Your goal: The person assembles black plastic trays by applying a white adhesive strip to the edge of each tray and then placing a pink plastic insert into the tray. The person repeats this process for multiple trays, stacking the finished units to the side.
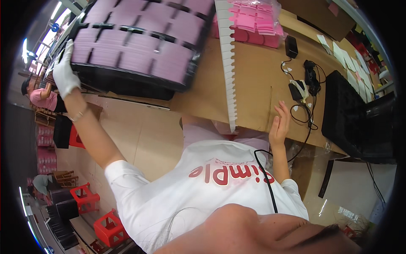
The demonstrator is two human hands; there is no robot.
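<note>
My left hand (65, 76), in a white glove, grips the left side of a black tray (122, 75). The tray holds several stacks of thin pink pieces (139, 51), parted by dark gaps. Its near right corner looks slightly blurred. By the table's front edge, my bare right hand (279, 125) is raised with its fingers apart and nothing in them. Between the two hands a long white strip with a toothed edge (228, 72) stretches from the back of the table to its front edge.
On the brown table (253, 93), a black adapter (291, 46), cables and a small black-and-white device (298, 91) lie right of the strip. Pink pieces in clear film (256, 19) stand behind. A black box (344, 106) sits right. Red stools (111, 228) and people are at left.
</note>
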